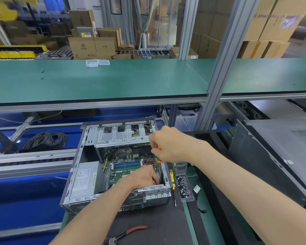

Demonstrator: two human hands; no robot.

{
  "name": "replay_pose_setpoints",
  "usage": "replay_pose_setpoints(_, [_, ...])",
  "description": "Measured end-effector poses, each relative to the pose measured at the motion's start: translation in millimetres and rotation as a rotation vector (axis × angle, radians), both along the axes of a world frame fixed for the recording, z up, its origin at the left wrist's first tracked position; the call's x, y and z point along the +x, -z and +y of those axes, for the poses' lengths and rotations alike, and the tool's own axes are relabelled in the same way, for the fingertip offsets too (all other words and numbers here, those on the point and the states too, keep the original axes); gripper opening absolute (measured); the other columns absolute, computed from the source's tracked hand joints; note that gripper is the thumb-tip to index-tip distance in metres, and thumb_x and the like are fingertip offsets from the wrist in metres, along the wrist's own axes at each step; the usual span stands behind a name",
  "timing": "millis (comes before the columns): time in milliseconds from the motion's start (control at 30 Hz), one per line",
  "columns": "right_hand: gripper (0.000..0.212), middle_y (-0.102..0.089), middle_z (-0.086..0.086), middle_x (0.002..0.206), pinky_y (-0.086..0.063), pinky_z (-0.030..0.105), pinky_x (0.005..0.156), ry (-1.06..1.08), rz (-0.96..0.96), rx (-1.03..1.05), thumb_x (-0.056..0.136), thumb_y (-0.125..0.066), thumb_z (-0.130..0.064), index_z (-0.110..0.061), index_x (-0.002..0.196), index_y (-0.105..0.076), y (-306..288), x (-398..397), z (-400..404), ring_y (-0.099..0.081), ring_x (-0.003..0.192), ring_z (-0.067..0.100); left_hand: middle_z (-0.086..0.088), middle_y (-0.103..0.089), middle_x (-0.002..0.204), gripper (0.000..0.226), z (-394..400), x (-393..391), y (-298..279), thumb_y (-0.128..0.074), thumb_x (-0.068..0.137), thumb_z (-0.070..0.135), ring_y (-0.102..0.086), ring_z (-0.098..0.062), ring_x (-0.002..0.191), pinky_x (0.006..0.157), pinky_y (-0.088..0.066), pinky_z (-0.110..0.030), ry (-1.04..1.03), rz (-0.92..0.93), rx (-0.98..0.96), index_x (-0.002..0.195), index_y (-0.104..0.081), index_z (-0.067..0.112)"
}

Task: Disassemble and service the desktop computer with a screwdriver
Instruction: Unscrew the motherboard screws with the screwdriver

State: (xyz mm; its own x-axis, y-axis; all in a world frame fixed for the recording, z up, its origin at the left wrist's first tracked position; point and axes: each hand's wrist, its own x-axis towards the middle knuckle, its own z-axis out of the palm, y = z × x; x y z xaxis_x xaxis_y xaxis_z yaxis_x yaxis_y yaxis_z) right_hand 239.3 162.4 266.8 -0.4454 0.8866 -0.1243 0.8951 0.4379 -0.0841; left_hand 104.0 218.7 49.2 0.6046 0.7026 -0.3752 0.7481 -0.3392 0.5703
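1. The desktop computer [113, 167] lies on its side on the dark mat of the table [148, 218], side panel off, open face up. Its long axis runs away from the person, leaning a bit right; the drive cage [124, 135] is at the far end and the power supply [85, 177] sits along the left wall.
2. The right hand [168, 144] is above the case's far right corner, fingers curled round an orange-handled screwdriver [159, 154], mostly hidden by the hand.
3. The left hand [145, 175] reaches down inside the case at the near right corner, over the motherboard [129, 167]. Fingers are curled, but can't tell if it's gripping anything.
4. A second, yellow-handled screwdriver [172, 184] lies just right of the case, next to a clear tray of screws [183, 188]. Red-handled pliers [129, 233] are on the mat near the person.
5. The PSU label is too blurry to read.
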Motion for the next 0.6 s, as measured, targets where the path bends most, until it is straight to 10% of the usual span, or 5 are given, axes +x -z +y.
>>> replay_pose_setpoints(133, [0.035,-0.058,0.0,0.098,-0.046,0.033,0.066,-0.054,0.148,-0.184,0.077,-0.063,-0.007,-0.023,0.108,-0.059,-7,6,-1,-0.054,0.08,0.014,-0.001,-0.076,0.107,0.03,0,-1,0,-0.066,0.078,-0.002,-0.065,-0.004,0.088,0.063,-0.043,0.001,0.001,0.016,-0.004,0.1,-0.08,0.012])
replay_pose_setpoints(300, [0.04,-0.034,-0.003,0.072,-0.037,0.037,0.066,0.089,-0.119,0.148,0.096,-0.049,-0.06,-0.02,0.09,-0.051,0,4,0,-0.045,0.073,0.026,0.003,-0.074,0.115,0.035,-1,0,-2,-0.061,0.077,-0.001,-0.064,-0.003,0.098,0.072,-0.043,-0.004,0.007,0.013,-0.026,0.103,-0.079,0.014])
replay_pose_setpoints(500, [0.016,-0.061,-0.002,0.091,-0.045,0.034,0.073,-0.056,0.102,-0.114,0.085,-0.061,-0.011,-0.021,0.097,-0.065,-3,5,6,-0.056,0.086,0.02,0.001,-0.076,0.109,0.034,-2,-1,-4,-0.061,0.076,-0.002,-0.068,-0.01,0.099,0.084,-0.051,-0.018,0.026,0.017,-0.024,0.102,-0.079,0.013])
replay_pose_setpoints(600, [0.019,-0.055,-0.004,0.091,-0.049,0.037,0.066,-0.037,0.135,-0.113,0.08,-0.068,-0.021,-0.024,0.097,-0.06,-4,7,4,-0.055,0.084,0.021,0.001,-0.075,0.113,0.035,-2,0,-5,-0.062,0.078,-0.002,-0.066,-0.008,0.1,0.078,-0.049,-0.008,0.017,0.023,-0.027,0.105,-0.079,0.014])
